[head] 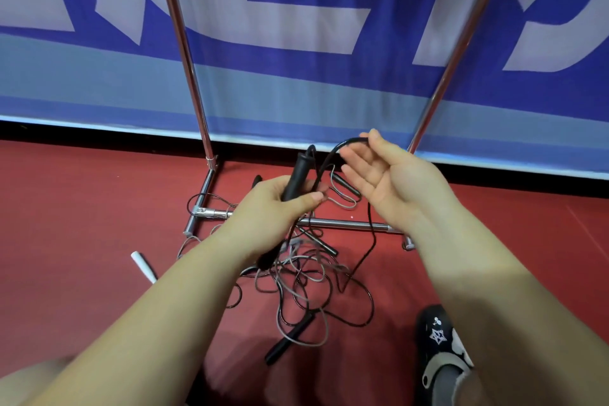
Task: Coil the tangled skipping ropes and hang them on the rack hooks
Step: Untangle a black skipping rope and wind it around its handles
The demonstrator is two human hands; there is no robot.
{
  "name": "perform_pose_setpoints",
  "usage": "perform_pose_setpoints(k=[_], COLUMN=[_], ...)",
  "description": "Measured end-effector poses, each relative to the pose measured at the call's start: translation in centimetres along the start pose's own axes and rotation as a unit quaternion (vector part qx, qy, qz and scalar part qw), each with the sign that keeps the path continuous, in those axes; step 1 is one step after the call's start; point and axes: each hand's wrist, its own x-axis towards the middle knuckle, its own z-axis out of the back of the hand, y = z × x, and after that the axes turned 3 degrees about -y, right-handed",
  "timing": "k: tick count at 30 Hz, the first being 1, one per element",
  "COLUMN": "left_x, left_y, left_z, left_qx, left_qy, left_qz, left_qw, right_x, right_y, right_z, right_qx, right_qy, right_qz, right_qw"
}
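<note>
Your left hand [283,199] is clamped round a black handle [297,176], fingers curled about it. Your right hand [389,175] pinches the black rope [329,158] between thumb and fingertip, its other fingers spread loose. The rope arches between both hands and drops to the tangled pile of ropes [303,277] on the red floor [82,208], at the foot of the chrome rack [342,223]. The banner [296,26] behind bears large pale lettering, cropped and unreadable

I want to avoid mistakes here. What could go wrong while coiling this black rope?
1. The black rope runs down into the tangle, so pulling may tighten knots or drag the grey rope.
2. It drops past the rack bar and could snag there.
3. The right hand holds it lightly; it may slip.
</note>
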Motion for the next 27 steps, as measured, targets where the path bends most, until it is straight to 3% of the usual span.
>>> perform_pose_setpoints(k=[3,6,9,10,12,14,15,17,20,21,25,27], left_x=[0.1,0.2,0.6,0.7,0.9,1.1,1.2,1.2,1.4,1.5,1.3,1.0], left_y=[-0.2,-0.8,-1.3,-1.4,-1.6,-1.6,-1.7,-1.8,-1.8,-1.8,-1.4,-1.0], left_z=[-0.1,0.0,0.3,0.4,0.6,0.9,1.1,1.3,1.8,1.9,1.9,1.6], left_qx=[-0.085,-0.172,-0.26,-0.284,-0.324,-0.353,-0.364,-0.383,-0.395,-0.395,-0.318,-0.258], left_qy=[-0.01,-0.028,-0.054,-0.063,-0.079,-0.087,-0.089,-0.093,-0.101,-0.099,-0.074,-0.047], left_qz=[0.021,0.062,0.091,0.1,0.111,0.116,0.117,0.118,0.106,0.099,0.088,0.087], left_qw=[0.996,0.983,0.96,0.952,0.936,0.924,0.92,0.911,0.907,0.908,0.941,0.961], right_x=[0.2,0.5,0.6,0.6,0.3,-0.1,-0.3,-0.3,-0.1,-0.1,-0.3,-0.2], right_y=[0.6,0.8,-0.2,-0.7,-1.4,-2.3,-2.8,-3.5,-4.1,-4.0,-2.5,-1.8], right_z=[0.2,0.6,0.9,1.1,1.5,1.7,1.7,1.5,1.3,1.1,0.1,0.1], right_qx=[0.051,0.034,-0.179,-0.299,-0.518,-0.634,-0.657,-0.673,-0.672,-0.654,-0.42,-0.35], right_qy=[-0.009,0.006,0.038,0.053,0.104,0.167,0.186,0.185,0.155,0.148,0.11,0.072], right_qz=[0.007,0.003,-0.016,-0.006,0.038,0.063,0.07,0.102,0.145,0.147,0.078,0.062], right_qw=[0.999,0.999,0.983,0.953,0.848,0.753,0.727,0.709,0.71,0.727,0.897,0.932])
